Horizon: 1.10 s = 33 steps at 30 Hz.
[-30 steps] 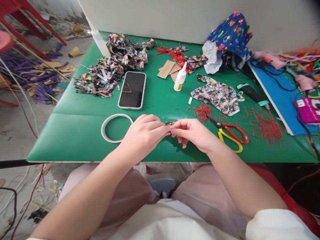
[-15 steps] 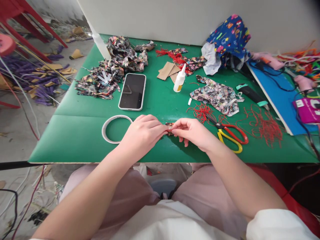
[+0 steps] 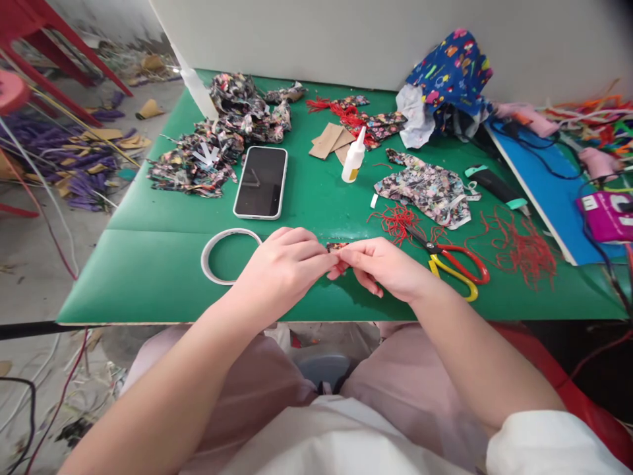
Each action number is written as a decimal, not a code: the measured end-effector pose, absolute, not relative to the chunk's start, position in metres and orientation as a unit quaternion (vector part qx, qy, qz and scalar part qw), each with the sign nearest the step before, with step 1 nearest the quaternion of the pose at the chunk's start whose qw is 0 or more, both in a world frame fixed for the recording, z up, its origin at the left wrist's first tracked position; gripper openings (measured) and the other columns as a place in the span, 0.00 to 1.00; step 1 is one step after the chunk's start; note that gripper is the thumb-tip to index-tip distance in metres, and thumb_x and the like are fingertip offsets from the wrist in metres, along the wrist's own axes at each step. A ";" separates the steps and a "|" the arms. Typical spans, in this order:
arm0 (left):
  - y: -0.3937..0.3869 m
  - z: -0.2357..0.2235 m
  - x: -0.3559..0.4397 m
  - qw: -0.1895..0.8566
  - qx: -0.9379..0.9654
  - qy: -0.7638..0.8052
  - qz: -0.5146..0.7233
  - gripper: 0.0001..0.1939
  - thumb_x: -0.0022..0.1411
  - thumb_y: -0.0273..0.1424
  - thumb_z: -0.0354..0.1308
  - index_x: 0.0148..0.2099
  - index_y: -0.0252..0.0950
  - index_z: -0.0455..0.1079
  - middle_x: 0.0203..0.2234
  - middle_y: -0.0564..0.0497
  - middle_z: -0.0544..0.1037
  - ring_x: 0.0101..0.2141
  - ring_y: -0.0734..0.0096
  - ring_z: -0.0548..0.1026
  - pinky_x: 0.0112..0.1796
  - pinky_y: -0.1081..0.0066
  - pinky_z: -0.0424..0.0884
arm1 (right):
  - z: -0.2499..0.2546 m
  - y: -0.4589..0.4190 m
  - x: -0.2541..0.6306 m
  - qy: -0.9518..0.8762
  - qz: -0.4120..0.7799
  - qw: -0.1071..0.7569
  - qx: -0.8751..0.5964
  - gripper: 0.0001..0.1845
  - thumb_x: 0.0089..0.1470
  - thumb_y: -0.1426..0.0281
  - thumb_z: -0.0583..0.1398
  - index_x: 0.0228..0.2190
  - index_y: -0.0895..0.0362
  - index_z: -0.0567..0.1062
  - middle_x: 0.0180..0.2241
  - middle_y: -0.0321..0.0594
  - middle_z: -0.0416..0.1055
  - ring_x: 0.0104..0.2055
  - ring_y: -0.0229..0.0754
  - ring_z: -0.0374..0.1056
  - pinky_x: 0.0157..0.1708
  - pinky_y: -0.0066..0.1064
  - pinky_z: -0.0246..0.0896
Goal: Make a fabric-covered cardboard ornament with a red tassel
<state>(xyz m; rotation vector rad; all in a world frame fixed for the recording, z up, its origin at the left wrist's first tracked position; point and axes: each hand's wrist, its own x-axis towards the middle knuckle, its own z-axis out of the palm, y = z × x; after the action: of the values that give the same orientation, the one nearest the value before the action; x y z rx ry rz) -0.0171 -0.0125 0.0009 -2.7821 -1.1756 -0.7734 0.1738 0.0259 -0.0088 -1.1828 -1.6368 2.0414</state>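
My left hand [image 3: 283, 265] and my right hand [image 3: 388, 265] meet at the fingertips over the near part of the green table. Both are closed in a pinch around a small dark floral fabric piece [image 3: 337, 247], of which only the far edge shows past the fingers. The rest of it, and any thread at it, is hidden by my fingers. Beside my left hand lies a white tape ring [image 3: 206, 258]. Scissors [image 3: 457, 264] with one red and one yellow handle rest right of my right hand, their blades by a tangle of red threads [image 3: 399, 223].
A phone [image 3: 260, 183], a white glue bottle [image 3: 353, 157] and brown card pieces [image 3: 329, 140] lie beyond my hands. Floral fabric scraps [image 3: 237, 132] heap at the back left. A floral cloth [image 3: 430, 191], a black-and-teal tool [image 3: 497, 188] and a blue board [image 3: 539, 191] are on the right.
My fingertips have drawn closer together, and my right fingers have shifted over the fabric piece. The red thread seen between them before is now covered.
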 end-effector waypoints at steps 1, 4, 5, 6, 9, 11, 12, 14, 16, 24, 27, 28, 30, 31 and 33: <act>-0.013 0.001 -0.017 0.012 -0.894 -0.375 -0.246 0.08 0.62 0.28 0.50 0.37 0.36 0.71 0.29 0.50 0.76 0.34 0.70 0.71 0.36 0.69 0.65 | -0.011 0.026 0.173 -0.555 0.717 0.127 -0.401 0.20 0.51 0.57 0.55 0.27 0.62 0.75 0.10 0.29 0.60 0.09 0.27 0.50 0.07 0.19 0.44; -0.013 0.002 -0.019 0.014 -0.893 -0.376 -0.248 0.08 0.61 0.28 0.50 0.37 0.36 0.71 0.29 0.50 0.77 0.34 0.70 0.71 0.37 0.69 0.65 | -0.016 0.026 0.173 -0.524 0.744 0.140 -0.390 0.16 0.48 0.59 0.59 0.26 0.61 0.74 0.21 0.35 0.71 0.12 0.26 0.54 0.09 0.19 0.51; -0.013 0.002 -0.019 0.015 -0.892 -0.377 -0.249 0.08 0.61 0.28 0.51 0.37 0.36 0.71 0.29 0.50 0.77 0.33 0.70 0.71 0.36 0.69 0.66 | -0.017 0.027 0.173 -0.518 0.746 0.149 -0.391 0.15 0.47 0.60 0.60 0.27 0.60 0.73 0.25 0.36 0.73 0.13 0.26 0.55 0.09 0.19 0.52; -0.013 0.002 -0.019 0.016 -0.891 -0.379 -0.250 0.08 0.61 0.28 0.51 0.38 0.35 0.71 0.29 0.50 0.77 0.33 0.69 0.71 0.36 0.69 0.66 | -0.017 0.027 0.172 -0.517 0.744 0.156 -0.394 0.14 0.46 0.60 0.61 0.28 0.60 0.73 0.27 0.37 0.74 0.13 0.26 0.56 0.09 0.19 0.53; -0.013 0.001 -0.020 0.016 -0.888 -0.385 -0.252 0.08 0.61 0.29 0.51 0.39 0.36 0.71 0.29 0.49 0.77 0.33 0.69 0.71 0.35 0.69 0.66 | -0.016 0.027 0.172 -0.543 0.705 0.172 -0.423 0.13 0.46 0.62 0.61 0.30 0.59 0.74 0.28 0.37 0.74 0.14 0.26 0.56 0.10 0.20 0.54; -0.012 0.000 -0.021 0.014 -0.882 -0.392 -0.259 0.09 0.62 0.30 0.50 0.40 0.36 0.71 0.29 0.49 0.77 0.33 0.70 0.72 0.35 0.70 0.67 | -0.013 0.026 0.172 -0.576 0.650 0.186 -0.459 0.13 0.46 0.62 0.61 0.32 0.59 0.75 0.25 0.36 0.73 0.14 0.27 0.57 0.11 0.21 0.55; -0.012 -0.001 -0.021 0.013 -0.879 -0.397 -0.263 0.09 0.62 0.31 0.50 0.40 0.36 0.72 0.29 0.49 0.77 0.32 0.70 0.72 0.35 0.70 0.67 | -0.012 0.025 0.172 -0.594 0.619 0.195 -0.476 0.13 0.46 0.62 0.60 0.32 0.58 0.76 0.22 0.35 0.72 0.14 0.28 0.57 0.12 0.22 0.55; -0.011 -0.003 -0.022 0.005 -0.874 -0.406 -0.267 0.10 0.61 0.32 0.51 0.40 0.35 0.72 0.29 0.48 0.77 0.32 0.70 0.72 0.35 0.70 0.67 | -0.011 0.023 0.171 -0.636 0.552 0.217 -0.494 0.13 0.47 0.62 0.60 0.31 0.57 0.76 0.20 0.34 0.70 0.16 0.30 0.59 0.14 0.23 0.56; -0.010 -0.004 -0.023 -0.007 -0.870 -0.414 -0.269 0.11 0.61 0.32 0.51 0.41 0.35 0.72 0.28 0.48 0.77 0.31 0.70 0.72 0.34 0.70 0.67 | -0.010 0.020 0.171 -0.686 0.482 0.247 -0.486 0.10 0.48 0.62 0.60 0.29 0.56 0.76 0.24 0.36 0.71 0.20 0.31 0.62 0.18 0.24 0.58; -0.008 -0.002 -0.025 -0.035 -0.862 -0.424 -0.274 0.11 0.61 0.32 0.51 0.39 0.35 0.73 0.28 0.49 0.77 0.31 0.70 0.72 0.34 0.70 0.68 | -0.011 0.021 0.173 -0.778 0.363 0.257 -0.444 0.07 0.50 0.66 0.59 0.28 0.55 0.75 0.29 0.37 0.71 0.26 0.34 0.64 0.29 0.27 0.60; -0.008 0.000 -0.025 -0.039 -0.865 -0.420 -0.271 0.10 0.61 0.32 0.50 0.37 0.35 0.73 0.28 0.49 0.77 0.31 0.70 0.72 0.34 0.70 0.68 | -0.013 0.024 0.176 -0.778 0.385 0.234 -0.438 0.08 0.50 0.65 0.59 0.29 0.55 0.76 0.33 0.38 0.72 0.30 0.36 0.66 0.31 0.28 0.61; -0.009 0.000 -0.025 -0.037 -0.866 -0.419 -0.270 0.10 0.61 0.32 0.50 0.37 0.35 0.73 0.28 0.49 0.77 0.31 0.70 0.72 0.34 0.70 0.68 | -0.013 0.025 0.176 -0.770 0.403 0.231 -0.439 0.09 0.50 0.64 0.59 0.31 0.54 0.77 0.35 0.39 0.72 0.30 0.36 0.66 0.30 0.28 0.62; -0.009 0.000 -0.024 -0.031 -0.869 -0.414 -0.270 0.10 0.61 0.32 0.51 0.37 0.36 0.73 0.28 0.49 0.77 0.32 0.70 0.72 0.34 0.70 0.67 | -0.013 0.025 0.176 -0.732 0.464 0.224 -0.445 0.14 0.49 0.60 0.59 0.36 0.54 0.76 0.34 0.39 0.73 0.26 0.34 0.66 0.26 0.27 0.62; -0.010 0.000 -0.023 -0.026 -0.872 -0.408 -0.270 0.09 0.61 0.31 0.51 0.37 0.36 0.72 0.28 0.49 0.77 0.32 0.70 0.72 0.35 0.70 0.67 | -0.013 0.024 0.176 -0.705 0.505 0.219 -0.447 0.18 0.49 0.59 0.58 0.40 0.54 0.75 0.29 0.37 0.73 0.21 0.32 0.64 0.22 0.26 0.61; -0.011 -0.001 -0.021 -0.018 -0.878 -0.395 -0.269 0.09 0.61 0.30 0.51 0.37 0.36 0.72 0.28 0.49 0.77 0.32 0.70 0.72 0.35 0.70 0.67 | -0.013 0.023 0.174 -0.650 0.592 0.196 -0.434 0.23 0.50 0.56 0.57 0.45 0.55 0.72 0.18 0.32 0.68 0.15 0.30 0.59 0.16 0.24 0.57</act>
<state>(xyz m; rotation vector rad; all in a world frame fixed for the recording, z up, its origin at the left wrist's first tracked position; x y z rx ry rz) -0.0215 -0.0109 -0.0008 -2.7904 -1.2565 -0.8536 0.1738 0.0227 -0.0127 -1.2172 -1.8221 1.6583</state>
